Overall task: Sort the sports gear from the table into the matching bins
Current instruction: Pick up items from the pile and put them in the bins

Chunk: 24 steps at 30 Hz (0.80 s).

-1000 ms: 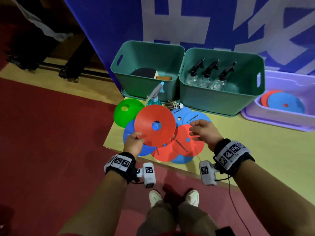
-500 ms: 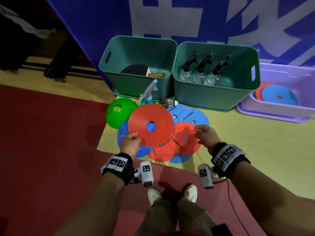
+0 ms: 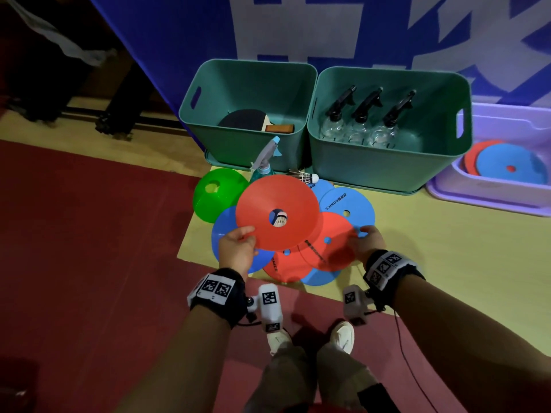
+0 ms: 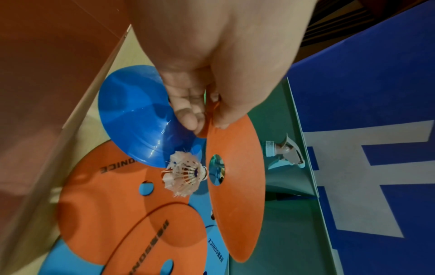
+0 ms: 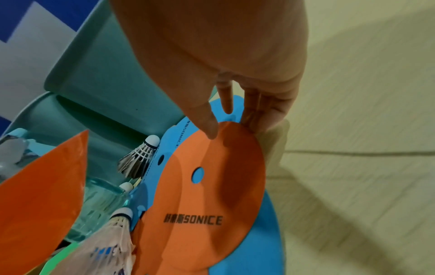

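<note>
From the head view, the left hand (image 3: 237, 248) pinches the edge of a lifted red disc (image 3: 277, 212) above the pile on the desk (image 3: 447, 263), so it may slip. The purple bin (image 3: 489, 198) holding discs is far right of the right hand (image 3: 369, 242). In the left wrist view a shuttlecock (image 4: 186, 174) lies just under this disc and could be knocked away. In the right wrist view the right hand's fingers (image 5: 209, 122) are loosely spread on the edge of a second red disc (image 5: 212, 186) and may drag its neighbours; whether they grip it is hidden.

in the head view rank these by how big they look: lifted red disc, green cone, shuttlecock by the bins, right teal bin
1. right teal bin
2. lifted red disc, though it is raised nearer the camera
3. green cone
4. shuttlecock
</note>
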### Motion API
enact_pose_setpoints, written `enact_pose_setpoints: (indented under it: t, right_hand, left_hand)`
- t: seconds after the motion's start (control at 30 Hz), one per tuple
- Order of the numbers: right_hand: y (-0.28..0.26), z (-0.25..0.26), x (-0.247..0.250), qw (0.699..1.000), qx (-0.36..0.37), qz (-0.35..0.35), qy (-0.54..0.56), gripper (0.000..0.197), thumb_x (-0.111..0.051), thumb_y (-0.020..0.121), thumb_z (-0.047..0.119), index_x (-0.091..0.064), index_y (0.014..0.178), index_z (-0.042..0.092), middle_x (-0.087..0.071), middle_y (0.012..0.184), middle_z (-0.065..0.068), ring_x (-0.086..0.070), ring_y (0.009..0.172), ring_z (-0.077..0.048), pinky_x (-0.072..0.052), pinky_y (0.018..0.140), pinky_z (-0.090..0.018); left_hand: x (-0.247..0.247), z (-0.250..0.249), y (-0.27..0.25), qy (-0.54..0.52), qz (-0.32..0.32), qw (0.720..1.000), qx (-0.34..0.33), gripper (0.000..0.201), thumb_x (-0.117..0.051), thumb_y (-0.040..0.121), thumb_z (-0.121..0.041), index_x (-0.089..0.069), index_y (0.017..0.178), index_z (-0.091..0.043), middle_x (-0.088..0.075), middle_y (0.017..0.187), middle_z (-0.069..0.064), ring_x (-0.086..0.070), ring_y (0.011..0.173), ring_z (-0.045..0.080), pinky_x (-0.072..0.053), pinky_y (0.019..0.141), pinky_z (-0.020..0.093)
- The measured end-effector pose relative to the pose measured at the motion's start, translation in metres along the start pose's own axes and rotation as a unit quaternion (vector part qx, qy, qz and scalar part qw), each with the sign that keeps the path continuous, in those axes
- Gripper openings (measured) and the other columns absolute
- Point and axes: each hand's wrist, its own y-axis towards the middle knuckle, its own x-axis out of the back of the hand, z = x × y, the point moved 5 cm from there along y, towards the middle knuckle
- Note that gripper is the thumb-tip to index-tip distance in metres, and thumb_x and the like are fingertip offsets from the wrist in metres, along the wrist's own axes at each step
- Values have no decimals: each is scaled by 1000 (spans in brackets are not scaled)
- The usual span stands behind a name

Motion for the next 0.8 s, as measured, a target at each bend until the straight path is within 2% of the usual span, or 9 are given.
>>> enact_pose_setpoints:
  t: [0.13,0.2,0.27,0.33,0.4,0.47,0.53,0.73,0.8]
  right_hand:
    - [5,5,10,1000,12,-27,-8,23,-62,87,14,-69,109,11,-70,108,-14,-65,103,-30,-50,91,-34]
    - [10,6,19,999,15,-46,21,21,-60,86,8,-71,103,10,-71,108,-13,-65,103,-30,-48,89,-32]
    - [17,5,29,998,1,-47,31,23,-59,86,6,-71,106,8,-70,111,-15,-65,102,-29,-47,88,-31]
    - [19,5,31,1000,-21,-8,8,27,-59,89,7,-69,113,5,-68,116,-16,-65,103,-26,-46,84,-30]
    - [13,13,35,999,-26,17,-11,30,-55,93,12,-64,121,6,-64,124,-14,-62,113,-27,-47,78,-27]
    - [3,24,40,998,-39,30,-31,34,-47,100,20,-56,130,8,-58,134,-9,-56,123,-25,-47,89,-27]
    - [-2,31,39,990,-11,28,-138,36,-46,101,24,-53,133,9,-55,137,-8,-54,126,-25,-43,100,-31]
    - [7,35,38,985,22,61,-159,39,-55,97,23,-51,133,8,-56,136,-10,-55,125,-26,-42,104,-31]
    - [13,27,37,993,-14,78,-86,38,-49,100,20,-50,136,6,-54,139,-12,-53,127,-26,-42,104,-31]
  left_hand:
    - [-4,0,-5,-12,-3,1000,-5,25,-55,91,1,-68,109,-10,-67,80,3,-59,64,18,-50,56,22]
    - [-6,-1,-7,-20,-4,1000,-6,23,-55,91,1,-68,104,-14,-68,82,1,-61,68,20,-52,57,23]
    - [-10,-1,-9,-24,-3,1000,-9,23,-55,91,0,-68,101,-16,-69,88,3,-61,70,22,-51,59,24]
    - [-14,0,-10,-24,-5,1000,-8,22,-55,91,0,-68,103,-14,-68,90,4,-60,69,22,-51,59,24]
    - [-18,0,-13,-24,-9,1000,-7,22,-55,92,0,-68,105,-12,-68,89,5,-60,67,21,-51,58,24]
    - [-20,1,-16,-25,-11,1000,-7,21,-55,92,0,-68,105,-12,-68,87,7,-60,65,19,-52,59,24]
    - [-20,2,-19,-27,-12,1000,-5,21,-56,91,0,-68,103,-13,-69,89,9,-60,65,19,-52,60,25]
    - [-19,9,-24,-34,-20,999,6,20,-57,91,0,-69,105,-7,-67,89,13,-58,63,18,-51,55,21]
    - [-20,9,-27,-43,-22,999,8,19,-57,92,1,-69,100,-11,-67,95,14,-58,64,18,-51,52,19]
